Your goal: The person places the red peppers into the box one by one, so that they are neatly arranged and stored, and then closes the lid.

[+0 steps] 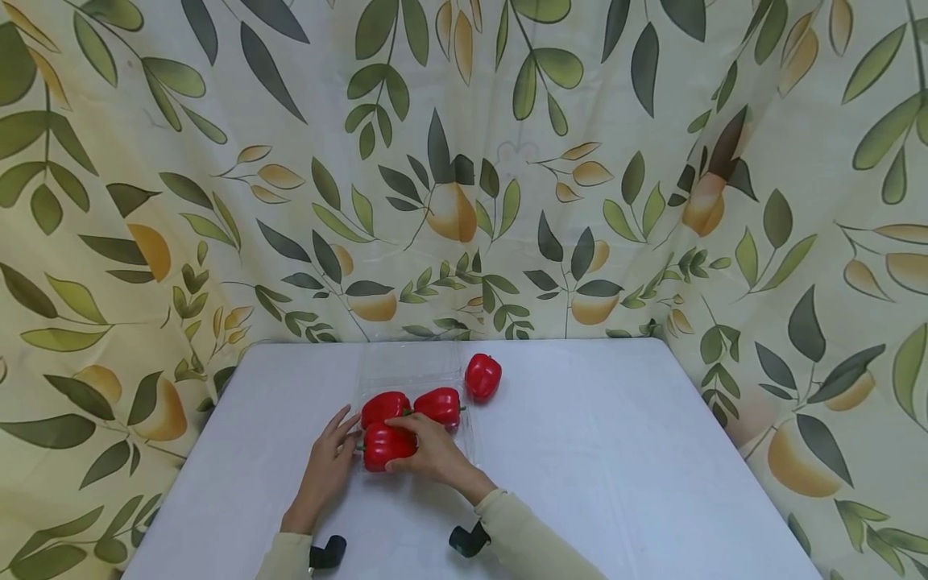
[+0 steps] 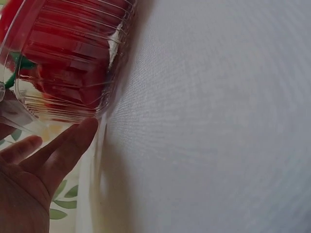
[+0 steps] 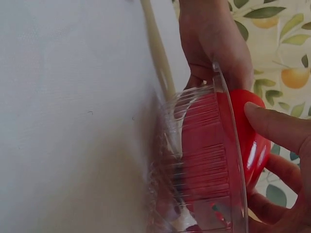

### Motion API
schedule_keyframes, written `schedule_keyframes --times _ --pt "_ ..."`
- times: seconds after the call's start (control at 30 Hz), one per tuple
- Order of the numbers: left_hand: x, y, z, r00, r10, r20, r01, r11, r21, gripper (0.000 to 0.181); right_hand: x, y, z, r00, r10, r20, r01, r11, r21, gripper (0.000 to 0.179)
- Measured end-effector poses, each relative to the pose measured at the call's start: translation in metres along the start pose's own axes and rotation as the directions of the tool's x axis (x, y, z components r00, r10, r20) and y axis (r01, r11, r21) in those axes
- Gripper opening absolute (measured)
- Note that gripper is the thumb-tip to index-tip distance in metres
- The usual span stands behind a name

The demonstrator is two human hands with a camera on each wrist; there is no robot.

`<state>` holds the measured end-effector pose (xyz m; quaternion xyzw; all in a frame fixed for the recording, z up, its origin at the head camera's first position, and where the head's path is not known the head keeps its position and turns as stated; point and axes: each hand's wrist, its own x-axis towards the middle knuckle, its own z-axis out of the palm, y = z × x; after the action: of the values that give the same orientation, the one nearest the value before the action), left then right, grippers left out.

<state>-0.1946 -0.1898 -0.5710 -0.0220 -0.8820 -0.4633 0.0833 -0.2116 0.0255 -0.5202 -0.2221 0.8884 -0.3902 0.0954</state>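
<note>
A clear plastic clamshell box (image 1: 409,362) lies on the table with its lid folded back. In it are three red bell peppers: a front one (image 1: 384,448), a back left one (image 1: 383,406) and a back right one (image 1: 439,405). My right hand (image 1: 438,453) grips the front pepper between thumb and fingers. In the right wrist view this pepper (image 3: 250,141) rises above the box's rim. My left hand (image 1: 329,463) is at the box's left side; in the left wrist view its extended fingertips (image 2: 87,127) touch the ribbed wall (image 2: 73,73).
Another red bell pepper (image 1: 482,377) stands outside the box, by its back right corner. White cloth covers the table (image 1: 594,467). A leaf-patterned curtain (image 1: 464,201) hangs behind it. Dark wrist-worn devices (image 1: 470,540) sit under both forearms.
</note>
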Motion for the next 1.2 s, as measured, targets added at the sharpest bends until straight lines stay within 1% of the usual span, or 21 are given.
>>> schedule_keyframes --times 0.17,0.33,0.5,0.67,0.77,1.0,1.2 --pt "0.001 0.0 0.001 1.0 0.004 -0.009 -0.004 1.0 -0.006 0.04 -0.001 0.002 0.0 1.0 0.002 -0.001 -0.002 1.0 0.021 0.063" --pt "0.001 -0.002 0.002 1.0 -0.006 -0.001 0.006 1.0 -0.023 0.041 -0.002 0.002 0.001 1.0 -0.001 -0.009 0.002 1.0 0.022 0.06" --pt "0.0 -0.002 0.001 1.0 -0.01 0.009 0.01 0.999 -0.036 0.042 -0.001 0.0 0.004 1.0 -0.012 -0.028 0.011 1.0 -0.027 0.059" --pt "0.0 -0.002 0.001 1.0 0.002 0.002 -0.002 1.0 -0.013 0.041 0.001 -0.002 0.009 0.999 -0.029 -0.042 0.024 0.994 -0.104 0.059" --pt "0.0 -0.001 0.0 1.0 -0.001 -0.002 0.001 1.0 -0.006 0.041 0.002 -0.003 0.011 0.998 -0.033 -0.047 0.026 0.991 -0.132 0.06" --pt "0.0 0.001 0.0 1.0 -0.001 0.002 0.001 1.0 -0.005 0.041 0.001 -0.002 0.011 0.998 -0.035 -0.05 0.028 0.99 -0.139 0.061" --pt "-0.001 0.002 -0.001 1.0 -0.016 0.012 0.017 1.0 -0.015 0.041 0.0 -0.002 0.011 0.998 -0.028 -0.055 0.02 0.99 -0.138 0.061"
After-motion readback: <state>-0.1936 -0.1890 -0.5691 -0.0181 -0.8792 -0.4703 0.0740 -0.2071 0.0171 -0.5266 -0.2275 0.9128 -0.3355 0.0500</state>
